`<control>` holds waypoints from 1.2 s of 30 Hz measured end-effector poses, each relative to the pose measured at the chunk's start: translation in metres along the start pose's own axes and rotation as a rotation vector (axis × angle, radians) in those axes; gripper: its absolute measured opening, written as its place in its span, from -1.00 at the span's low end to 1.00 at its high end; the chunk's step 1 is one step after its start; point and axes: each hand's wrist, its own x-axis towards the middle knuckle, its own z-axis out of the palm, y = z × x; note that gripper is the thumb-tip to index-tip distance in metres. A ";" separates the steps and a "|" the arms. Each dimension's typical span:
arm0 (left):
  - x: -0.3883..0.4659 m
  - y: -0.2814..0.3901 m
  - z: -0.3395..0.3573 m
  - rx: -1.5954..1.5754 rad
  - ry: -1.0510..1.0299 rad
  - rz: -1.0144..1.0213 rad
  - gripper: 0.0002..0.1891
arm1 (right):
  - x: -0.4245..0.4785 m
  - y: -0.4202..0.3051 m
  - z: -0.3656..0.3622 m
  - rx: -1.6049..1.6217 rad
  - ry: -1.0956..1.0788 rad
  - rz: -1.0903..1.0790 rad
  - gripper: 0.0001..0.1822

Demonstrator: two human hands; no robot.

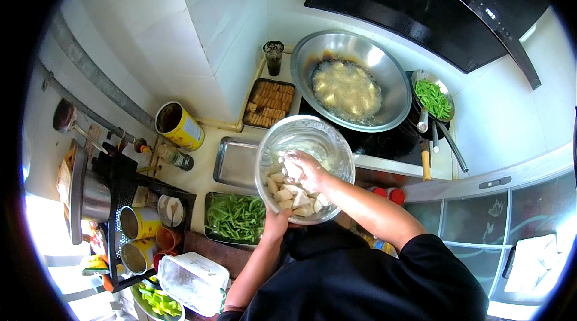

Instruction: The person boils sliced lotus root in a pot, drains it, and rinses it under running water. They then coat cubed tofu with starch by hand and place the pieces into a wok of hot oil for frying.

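My left hand grips the near rim of a metal mixing bowl, tilted in front of my body. Inside it lie pale, thick-cut chunks of food, and a whitish coating streaks the inner wall. Dipped into the bowl, my right hand has curled fingers smeared white around pale chunks; the fingers partly hide what they hold. Beyond the bowl, a large steel basin sits over the black cooktop. Chunks bubble there in frothing oil.
Left of the bowl are a bare metal tray, a tray of green vegetable strips, and a tray of browned pieces. A strainer of green beans sits right of the basin, handles jutting outward. The range hood overhangs the cooktop.
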 end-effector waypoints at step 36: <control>-0.014 0.014 -0.007 -0.166 0.131 -0.168 -0.40 | 0.035 -0.198 -0.147 -1.678 0.497 -0.564 -0.59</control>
